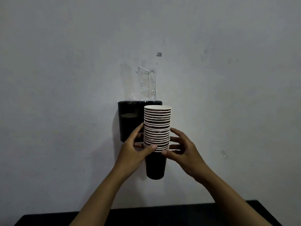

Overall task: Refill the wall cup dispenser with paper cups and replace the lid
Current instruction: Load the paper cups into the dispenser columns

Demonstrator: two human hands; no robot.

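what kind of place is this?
Hard to say; likely a plain indoor drinks corner. A black cup dispenser is fixed to a bare grey wall with clear tape, above a black table. Both hands hold a stack of paper cups.

Single head view, level toward wall (pixel 228 62), close behind hands; table (pixel 211 212) edge at bottom.
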